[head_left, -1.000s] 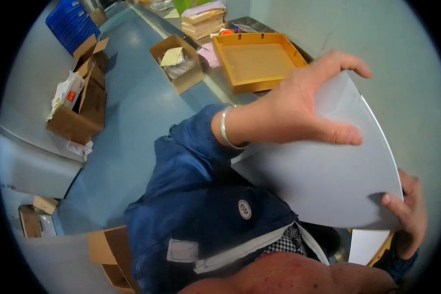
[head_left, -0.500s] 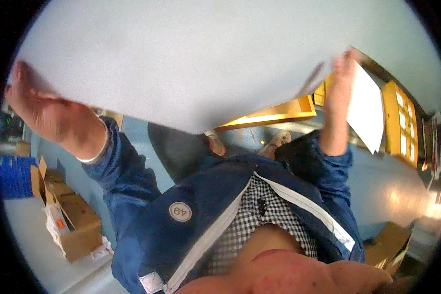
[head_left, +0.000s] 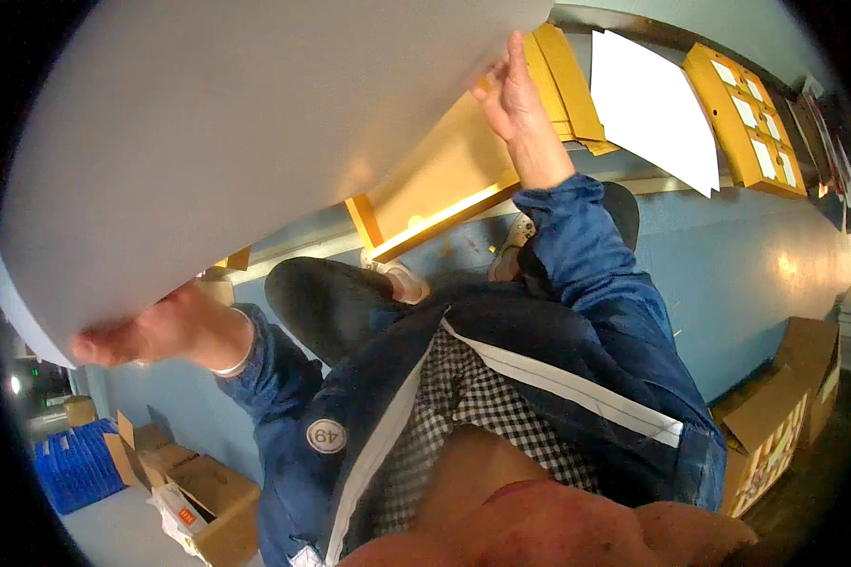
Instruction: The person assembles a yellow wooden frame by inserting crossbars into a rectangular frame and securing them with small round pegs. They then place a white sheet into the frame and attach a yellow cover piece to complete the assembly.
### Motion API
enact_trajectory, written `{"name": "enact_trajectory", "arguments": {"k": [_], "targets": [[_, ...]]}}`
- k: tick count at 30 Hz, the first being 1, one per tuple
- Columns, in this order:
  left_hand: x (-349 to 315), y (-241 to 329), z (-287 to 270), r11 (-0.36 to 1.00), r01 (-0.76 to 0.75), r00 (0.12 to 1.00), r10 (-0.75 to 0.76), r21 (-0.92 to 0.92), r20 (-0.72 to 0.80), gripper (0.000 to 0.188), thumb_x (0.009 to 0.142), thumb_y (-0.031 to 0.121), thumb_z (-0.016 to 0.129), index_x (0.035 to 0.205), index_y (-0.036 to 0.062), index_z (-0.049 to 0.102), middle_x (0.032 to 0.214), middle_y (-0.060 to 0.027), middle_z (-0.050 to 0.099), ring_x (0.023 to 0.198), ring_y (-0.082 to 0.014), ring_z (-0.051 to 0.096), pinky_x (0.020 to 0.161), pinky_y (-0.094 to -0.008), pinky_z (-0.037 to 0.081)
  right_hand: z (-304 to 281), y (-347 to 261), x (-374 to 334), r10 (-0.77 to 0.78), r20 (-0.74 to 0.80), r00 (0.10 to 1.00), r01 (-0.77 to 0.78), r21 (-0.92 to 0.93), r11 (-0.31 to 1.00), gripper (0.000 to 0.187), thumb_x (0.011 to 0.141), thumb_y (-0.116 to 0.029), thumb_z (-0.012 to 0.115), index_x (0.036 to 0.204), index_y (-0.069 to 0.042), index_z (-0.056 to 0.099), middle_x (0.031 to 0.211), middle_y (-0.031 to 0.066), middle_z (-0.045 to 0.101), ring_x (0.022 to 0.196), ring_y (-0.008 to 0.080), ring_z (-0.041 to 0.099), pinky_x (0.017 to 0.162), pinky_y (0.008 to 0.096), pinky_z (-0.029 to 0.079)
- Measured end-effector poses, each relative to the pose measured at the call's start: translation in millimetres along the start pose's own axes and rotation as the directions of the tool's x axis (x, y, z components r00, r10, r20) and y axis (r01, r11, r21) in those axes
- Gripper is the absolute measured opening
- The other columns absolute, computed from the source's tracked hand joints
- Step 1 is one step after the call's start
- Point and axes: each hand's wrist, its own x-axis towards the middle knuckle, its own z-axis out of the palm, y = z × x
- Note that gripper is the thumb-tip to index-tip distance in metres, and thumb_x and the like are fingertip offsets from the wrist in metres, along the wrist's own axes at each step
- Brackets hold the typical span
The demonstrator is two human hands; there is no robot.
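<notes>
A large grey sheet (head_left: 255, 113), stiff and slightly curved, fills the upper left of the head view. My left hand (head_left: 170, 331) holds its near lower edge, with the fingertips partly hidden and blurred. My right hand (head_left: 515, 109) is at the sheet's right edge, fingers stretched along it and thumb side against the board. Below the sheet an open yellow tray (head_left: 444, 217) with a pale inside lies partly covered by it.
Yellow boards (head_left: 563, 85), white sheets (head_left: 652, 113) and a yellow box with white panels (head_left: 747, 118) lie at the right. Cardboard boxes stand at lower left (head_left: 222, 501) and lower right (head_left: 775, 406). A blue stack (head_left: 76, 463) is at the left.
The sheet has swung left and tilted, uncovering more of the yellow tray. My right hand has moved left and up; my left hand has moved down and right.
</notes>
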Motion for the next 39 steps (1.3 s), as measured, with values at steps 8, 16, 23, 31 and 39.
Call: {"name": "enact_trajectory", "arguments": {"k": [8,16,23,31,39], "targets": [[-13,-14,57,0.713,0.045,0.918,0.247,0.7,-0.311,0.083,0.097,0.059,0.051,0.154,0.0137,0.009,0.148,-0.026,0.035,0.131,-0.0367,0.048,0.1,-0.0551,0.052,21,1,-12,-0.068,0.247,0.967,0.02,0.194,0.981,0.095,0.09,-0.067,0.06,0.154,-0.004,0.03,0.157,0.0171,0.036,0.144,0.0344,0.035,0.117,0.0491,0.032],[-10,19,3,0.497,0.522,0.82,-0.068,0.693,-0.569,0.073,0.099,0.046,0.054,0.155,0.01,0.024,0.151,-0.026,0.036,0.134,-0.0419,0.044,0.106,-0.052,0.047,45,-4,-148,0.38,0.128,0.916,-0.326,-0.314,0.892,0.063,0.107,-0.045,0.04,0.143,0.006,0.042,0.135,0.0207,0.055,0.124,0.0308,0.053,0.106,0.0412,0.042],[-47,-2,-62,0.472,0.741,0.632,-0.253,0.477,-0.732,0.065,0.102,0.042,0.052,0.151,0.0044,0.031,0.147,-0.0218,0.043,0.13,-0.035,0.049,0.106,-0.0447,0.047,17,37,-170,0.609,0.404,0.683,-0.279,-0.626,0.728,0.069,0.102,-0.057,0.047,0.129,0.006,0.056,0.118,0.023,0.064,0.109,0.0338,0.063,0.097,0.0432,0.049],[-80,-16,-74,0.539,0.824,0.493,-0.53,0.175,-0.689,0.056,0.103,0.037,0.05,0.143,-0.0022,0.045,0.139,-0.0189,0.054,0.121,-0.0287,0.058,0.101,-0.0349,0.048,15,-43,-124,0.083,0.724,0.685,0.718,-0.651,-0.246,0.046,0.099,-0.051,0.054,0.102,-0.007,0.069,0.074,0.0142,0.062,0.072,0.0284,0.065,0.069,0.0441,0.052],[-48,-86,-46,0.476,0.841,0.536,-0.661,0.259,-0.525,0.055,0.103,0.044,0.052,0.135,-0.0004,0.056,0.132,-0.0133,0.061,0.114,-0.0231,0.063,0.096,-0.0326,0.051,21,-10,-81,0.341,0.271,0.9,0.136,-0.919,0.37,0.063,0.105,-0.05,0.043,0.105,0.009,0.066,0.102,0.0268,0.07,0.095,0.0398,0.066,0.087,0.0433,0.05]]}}
